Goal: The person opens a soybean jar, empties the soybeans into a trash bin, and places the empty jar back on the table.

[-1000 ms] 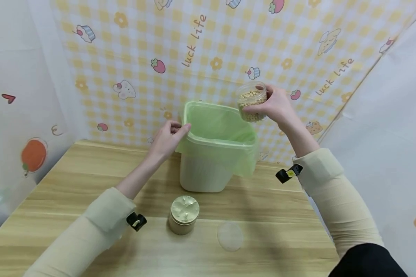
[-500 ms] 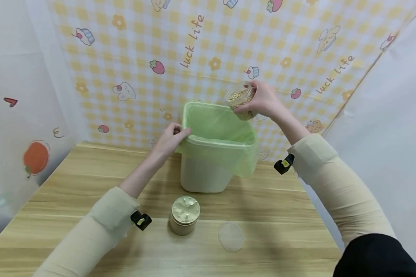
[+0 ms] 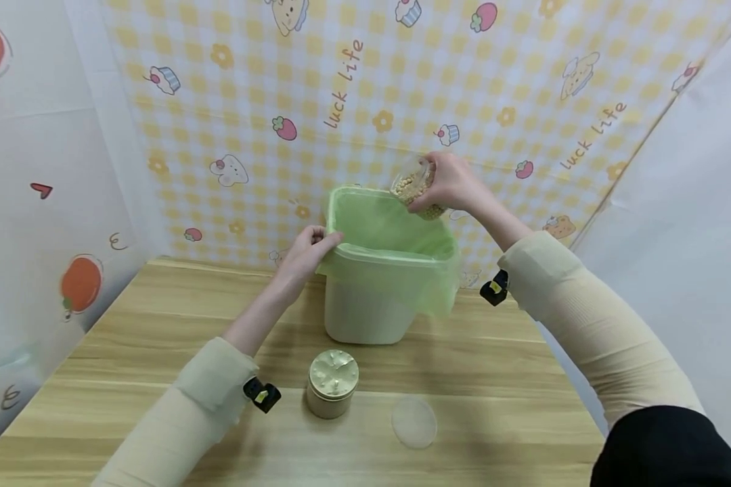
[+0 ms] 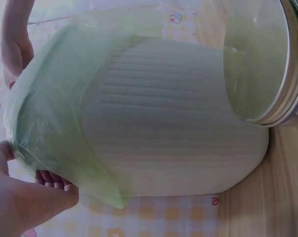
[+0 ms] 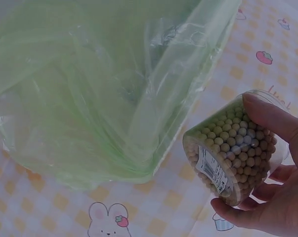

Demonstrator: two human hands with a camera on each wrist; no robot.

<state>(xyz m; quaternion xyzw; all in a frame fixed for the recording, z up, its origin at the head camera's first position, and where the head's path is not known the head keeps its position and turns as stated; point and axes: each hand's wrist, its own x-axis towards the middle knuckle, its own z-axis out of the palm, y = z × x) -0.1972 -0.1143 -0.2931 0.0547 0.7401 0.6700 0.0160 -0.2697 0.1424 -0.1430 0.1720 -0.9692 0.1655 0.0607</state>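
Note:
In the head view my right hand (image 3: 453, 181) grips a clear plastic jar (image 3: 411, 186) over the right rim of a pale trash bin (image 3: 365, 314). The jar is uncovered and leans left, its mouth toward the bin. Small round beige balls (image 5: 235, 143) fill much of it, and a white label (image 5: 213, 170) shows on its base; whether they are beans or beads I cannot tell. A green bag (image 3: 396, 277) lines the bin and folds over its rim. My left hand (image 3: 307, 253) holds the bin's left rim through the bag, thumb on top, fingers curled beneath.
A round container with a shiny gold lid (image 3: 334, 374) stands on the wooden table (image 3: 499, 433) in front of the bin. To its right lies a thin clear disc (image 3: 414, 422). A yellow checked cloth (image 3: 250, 101) hangs close behind the bin.
My right hand has moved left with the jar and tilted it further toward the bin. My left hand keeps its hold on the rim. The view has shifted slightly.

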